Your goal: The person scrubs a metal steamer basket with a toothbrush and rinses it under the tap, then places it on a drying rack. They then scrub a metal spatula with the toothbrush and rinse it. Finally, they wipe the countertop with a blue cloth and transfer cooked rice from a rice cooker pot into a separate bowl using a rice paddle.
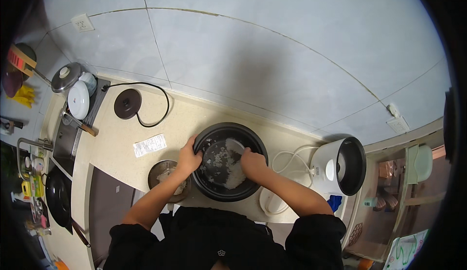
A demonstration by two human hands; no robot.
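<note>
A black rice cooker inner pot (262, 146) stands on the counter in front of me, with loose white cooked rice (236, 175) on its bottom and right wall. My left hand (188, 158) is closed on the pot's left rim. Inside the right part of the pot, my right hand (254, 164) is closed around a pale utensil (235, 146) that looks like a rice paddle; its handle is hidden in the fist. A steel bowl (154, 172) with some rice in it sits left of the pot, partly behind my left forearm.
The white rice cooker body (323, 168) lies open to the right, its pale cord (287, 154) looped beside it. On the left are a brown round base (128, 104) with a black cord, a paper slip (150, 145), the sink (65, 141) and a black wok (57, 197).
</note>
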